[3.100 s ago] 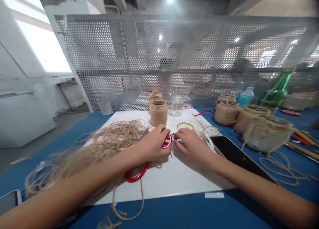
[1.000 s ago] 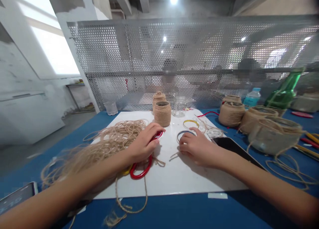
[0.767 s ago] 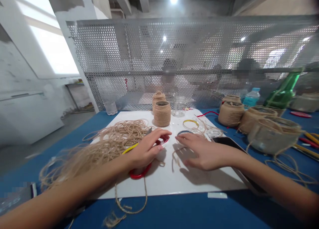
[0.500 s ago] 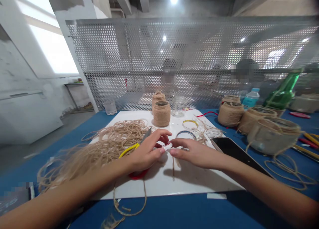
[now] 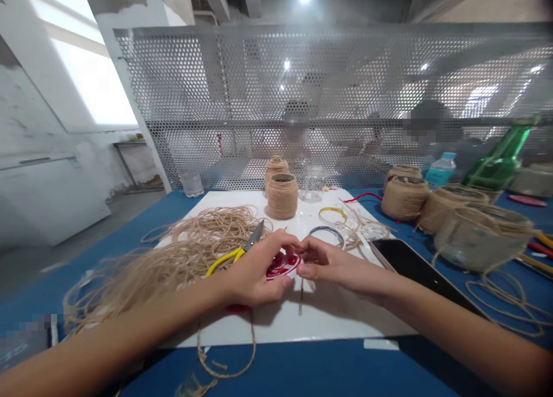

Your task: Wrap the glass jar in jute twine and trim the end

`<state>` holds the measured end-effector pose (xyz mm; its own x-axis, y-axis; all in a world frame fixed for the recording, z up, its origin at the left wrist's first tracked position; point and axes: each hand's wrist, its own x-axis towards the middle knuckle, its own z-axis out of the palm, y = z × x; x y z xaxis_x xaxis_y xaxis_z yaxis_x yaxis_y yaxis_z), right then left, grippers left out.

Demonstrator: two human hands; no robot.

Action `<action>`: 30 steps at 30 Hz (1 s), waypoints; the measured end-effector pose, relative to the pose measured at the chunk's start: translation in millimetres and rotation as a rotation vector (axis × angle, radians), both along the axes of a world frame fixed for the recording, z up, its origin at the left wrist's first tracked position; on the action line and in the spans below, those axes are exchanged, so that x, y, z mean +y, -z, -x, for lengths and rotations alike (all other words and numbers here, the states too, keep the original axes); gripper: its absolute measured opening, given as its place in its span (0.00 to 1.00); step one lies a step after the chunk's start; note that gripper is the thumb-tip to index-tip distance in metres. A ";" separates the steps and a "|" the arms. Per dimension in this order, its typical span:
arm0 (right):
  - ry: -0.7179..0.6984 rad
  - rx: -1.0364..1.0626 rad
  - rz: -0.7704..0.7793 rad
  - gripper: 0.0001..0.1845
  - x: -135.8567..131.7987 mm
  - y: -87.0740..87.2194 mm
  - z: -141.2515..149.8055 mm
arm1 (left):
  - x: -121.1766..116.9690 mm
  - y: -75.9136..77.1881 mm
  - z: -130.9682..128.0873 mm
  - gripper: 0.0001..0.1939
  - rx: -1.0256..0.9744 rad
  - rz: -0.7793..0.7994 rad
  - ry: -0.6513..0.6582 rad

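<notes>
Between my hands is a thin round roll of tape (image 5: 286, 265), its face printed red and white. My left hand (image 5: 264, 270) is curled around its left side, fingers over the top and thumb below. At its right edge my right hand (image 5: 326, 264) pinches with thumb and fingertips; part of the roll is hidden behind the fingers. Scissors (image 5: 254, 235) with yellow and red handles lie beside my left hand, partly under it. A piece of twine (image 5: 301, 302) lies on the white board (image 5: 345, 313) below my right hand.
Loose jute twine (image 5: 207, 230) is heaped to the left. Behind stand a twine-wrapped jar (image 5: 282, 197) and a clear glass jar (image 5: 313, 185). A dark ring (image 5: 327, 231) and yellow ring (image 5: 332, 215) lie near a phone (image 5: 423, 276). Several wrapped jars and a green bottle (image 5: 496, 161) stand right.
The tape roll has turned from edge-on to showing its red and white face. My left hand has opened wider around it, and my right fingers have closed in at its edge.
</notes>
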<state>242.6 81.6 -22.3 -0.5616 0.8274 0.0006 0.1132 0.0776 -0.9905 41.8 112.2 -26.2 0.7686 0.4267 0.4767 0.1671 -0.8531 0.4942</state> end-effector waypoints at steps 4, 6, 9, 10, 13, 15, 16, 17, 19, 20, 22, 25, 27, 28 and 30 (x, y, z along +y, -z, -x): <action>-0.002 -0.033 -0.039 0.14 1.6 -0.3 -1.5 | 0.2 0.1 -0.1 0.21 -0.047 -0.026 0.050; -0.010 -0.050 -0.053 0.15 2.3 -0.9 -2.4 | 0.7 0.4 -0.5 0.20 -0.054 -0.022 0.058; 0.020 -0.089 -0.071 0.13 3.8 -1.8 -3.7 | 1.0 0.3 -0.5 0.21 -0.049 0.004 0.041; 0.045 -0.109 -0.083 0.12 4.7 -1.7 -4.1 | 0.8 0.1 -0.4 0.21 -0.047 0.013 0.040; 0.100 -0.148 -0.126 0.14 8.0 0.3 -4.5 | -1.2 0.0 -0.8 0.22 -0.043 0.012 0.069; 0.089 -0.133 -0.137 0.16 9.2 2.1 -3.9 | -2.9 1.4 -1.9 0.22 -0.057 -0.011 0.110; 0.069 -0.120 -0.134 0.17 8.9 2.7 -3.2 | -3.7 2.6 -2.7 0.21 -0.070 -0.022 0.127; 0.047 -0.107 -0.128 0.19 8.0 2.9 -2.2 | -4.1 3.9 -3.7 0.22 -0.081 -0.026 0.132; 0.007 -0.102 -0.122 0.23 4.2 1.9 0.7 | -4.2 6.6 -6.0 0.24 -0.116 -0.034 0.129; -0.003 -0.107 -0.131 0.25 1.6 0.9 2.7 | -3.8 7.5 -7.1 0.26 -0.136 -0.039 0.123; -0.010 -0.093 -0.164 0.29 -4.1 -1.3 7.2 | -2.7 8.3 -8.8 0.29 -0.167 -0.061 0.123; -0.008 -0.056 -0.218 0.29 -10.3 -4.3 11.7 | -1.6 6.4 -9.8 0.33 -0.160 -0.099 0.147; 0.008 -0.068 -0.242 0.29 -11.5 -6.4 11.5 | -0.8 4.1 -9.3 0.34 -0.164 -0.117 0.157; 0.018 -0.077 -0.252 0.30 -11.3 -7.5 10.6 | -0.2 2.8 -8.7 0.35 -0.177 -0.127 0.155; 0.017 -0.055 -0.250 0.32 -9.8 -9.8 8.2 | 1.6 -0.1 -7.3 0.36 -0.208 -0.158 0.140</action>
<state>234.3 71.9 -12.6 -0.5527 0.8145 0.1763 0.1701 0.3174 -0.9329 49.1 113.8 -26.1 0.6933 0.2315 0.6825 -0.0483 -0.9299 0.3645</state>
